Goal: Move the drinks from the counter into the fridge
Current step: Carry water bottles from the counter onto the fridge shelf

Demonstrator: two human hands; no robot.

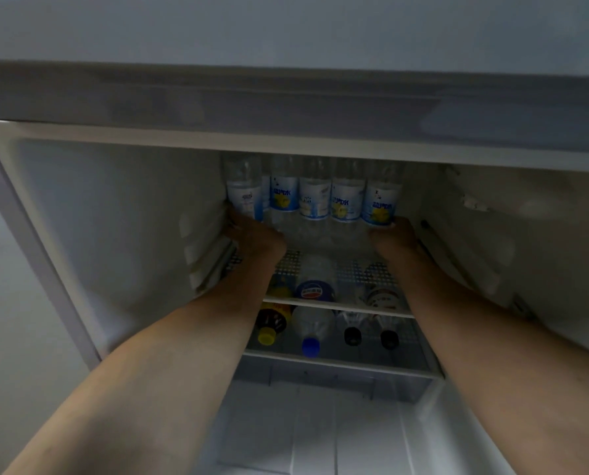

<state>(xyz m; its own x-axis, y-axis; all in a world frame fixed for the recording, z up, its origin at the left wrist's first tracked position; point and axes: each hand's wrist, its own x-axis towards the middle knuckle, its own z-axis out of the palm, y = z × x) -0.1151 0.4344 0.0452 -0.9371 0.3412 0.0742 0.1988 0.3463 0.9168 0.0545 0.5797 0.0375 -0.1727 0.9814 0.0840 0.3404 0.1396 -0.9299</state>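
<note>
Fingers hidden, grip unclear: left hand [252, 231], right hand [394, 233] seemingly at end bottles [315, 197], fridge [115, 217] top shelf.

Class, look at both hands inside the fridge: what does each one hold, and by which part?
Left hand holds the leftmost bottle, right hand the rightmost bottle, each by its lower body.

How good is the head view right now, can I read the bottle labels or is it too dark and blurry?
Head view: dim and grey, with no glare. The row of bottles on the top shelf is soft, so label print is unreadable. The left hand and right hand are shadowed, and each grip on the end bottles is hard to judge. Wide-angle bending curves the fridge frame. The lower shelves are darker.
</note>
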